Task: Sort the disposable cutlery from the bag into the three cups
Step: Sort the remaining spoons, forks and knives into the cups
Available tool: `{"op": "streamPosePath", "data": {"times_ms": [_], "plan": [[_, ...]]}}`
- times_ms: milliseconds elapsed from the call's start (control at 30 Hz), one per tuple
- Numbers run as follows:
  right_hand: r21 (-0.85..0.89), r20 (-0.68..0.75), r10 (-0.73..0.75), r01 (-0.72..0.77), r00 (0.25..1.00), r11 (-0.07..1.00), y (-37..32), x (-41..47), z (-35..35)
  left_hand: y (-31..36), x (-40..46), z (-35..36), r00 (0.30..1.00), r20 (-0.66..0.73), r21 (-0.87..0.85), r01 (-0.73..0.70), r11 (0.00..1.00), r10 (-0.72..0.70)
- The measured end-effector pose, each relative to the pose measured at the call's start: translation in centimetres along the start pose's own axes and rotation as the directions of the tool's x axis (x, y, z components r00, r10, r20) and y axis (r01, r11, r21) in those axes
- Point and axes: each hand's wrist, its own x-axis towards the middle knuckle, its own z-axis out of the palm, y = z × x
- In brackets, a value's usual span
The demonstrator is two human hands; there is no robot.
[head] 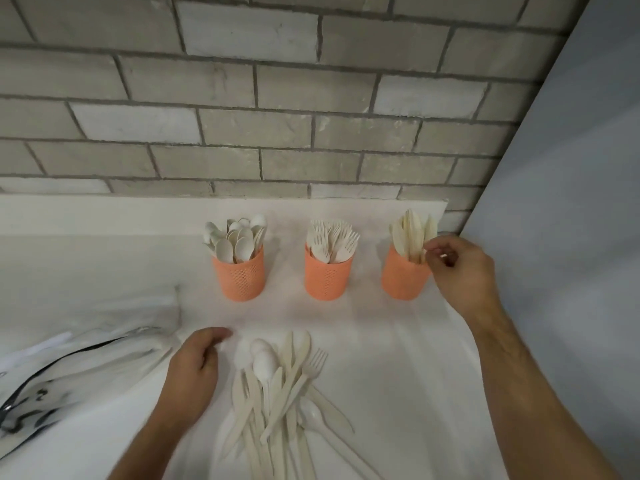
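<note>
loose cutlery pile (280,393) beside curled left hand (194,368); right hand (457,268) fingers pinching knife (428,233)

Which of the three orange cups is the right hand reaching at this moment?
The cup with knives, rightmost in the row. The right hand is at its rim; the spoon cup and fork cup stand apart from both hands.

A plain kitchen-like or pantry corner, though which exactly is unclear: a grey brick-tile wall (277,98) rises directly behind a white desk (398,341), and a smooth pale blue-grey wall (571,168) meets the brick wall at its right end.
</note>
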Motion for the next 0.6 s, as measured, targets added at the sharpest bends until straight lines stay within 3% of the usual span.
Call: {"op": "streamPosePath", "data": {"times_ms": [67, 167, 267, 367, 433, 600], "plan": [[-0.065, 0.185, 0.024, -0.012, 0.983, 0.998, -0.4, -3.7, 1.1, 0.3, -0.5, -0.3, 1.0, -0.015, 0.04, -0.005, 0.999, 0.006], [-0.165, 0.512, 0.172, -0.1, 0.842, 0.981, -0.2, -8.9, 3.2, 0.7, -2.1, -1.3, 0.995, 0.055, 0.061, 0.085, 0.994, -0.089], [-0.345, 0.631, 0.3, -0.088, 0.716, 0.934, 0.0, -12.5, 4.4, 1.3, -4.1, -2.7, 0.959, 0.199, 0.104, 0.185, 0.977, -0.203], [-0.405, 0.699, 0.329, -0.028, 0.635, 0.914, -0.3, -14.6, 4.4, 1.9, -5.6, -3.6, 0.937, 0.276, 0.126, 0.187, 0.974, -0.215], [-0.375, 0.703, 0.3, -0.022, 0.645, 0.927, -0.9, -15.8, 4.7, 2.2, -5.9, -3.7, 0.931, 0.303, 0.137, 0.172, 0.976, -0.206], [-0.341, 0.585, 0.257, -0.055, 0.769, 0.939, -2.1, -18.1, 6.5, 2.5, -5.7, -3.0, 0.901, 0.374, 0.136, 0.179, 0.974, -0.218]]}}
